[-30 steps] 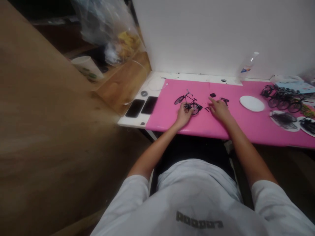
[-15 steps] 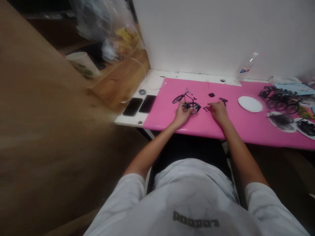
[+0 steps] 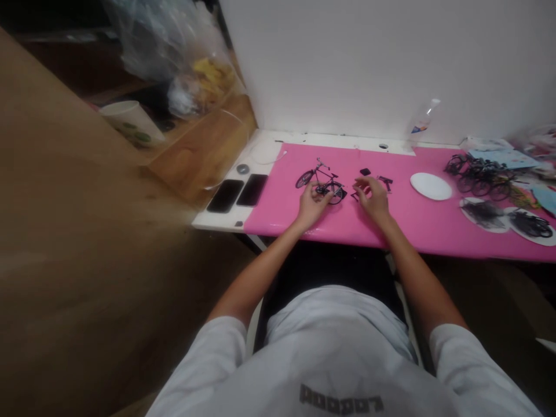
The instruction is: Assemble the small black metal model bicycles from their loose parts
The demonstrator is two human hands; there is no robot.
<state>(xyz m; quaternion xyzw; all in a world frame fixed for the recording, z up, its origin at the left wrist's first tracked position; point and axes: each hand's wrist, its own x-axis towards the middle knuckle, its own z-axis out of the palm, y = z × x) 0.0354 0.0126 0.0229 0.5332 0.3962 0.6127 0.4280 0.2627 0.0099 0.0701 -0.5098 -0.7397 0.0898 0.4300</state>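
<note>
A miniature black bicycle (image 3: 322,175) stands on the pink table covering, front wheel pointing left. My left hand (image 3: 311,207) is closed around its lower frame by the pedals and rear wheel, partly hiding them. To the right of that wheel, my right hand (image 3: 373,200) hovers low with its fingers curled and thumb and fingertips close together. Anything between those fingertips is too small to make out. A thin dark part (image 3: 355,197) lies by the right thumb. Beyond that hand are a small black square piece (image 3: 365,172) and a dark, angled tool-like piece (image 3: 385,182).
Two dark phones (image 3: 226,196) and a round grey disc (image 3: 242,169) lie on the white table edge at left. Rightward are a white plate (image 3: 431,186), several miniature bicycles (image 3: 478,174) and plates of black parts (image 3: 532,224). A clear bottle (image 3: 421,124) stands by the wall.
The whole view has shifted slightly, so the table sits a little further left. My right hand has risen a little, its fingers more curled. My left hand keeps its hold on the bicycle.
</note>
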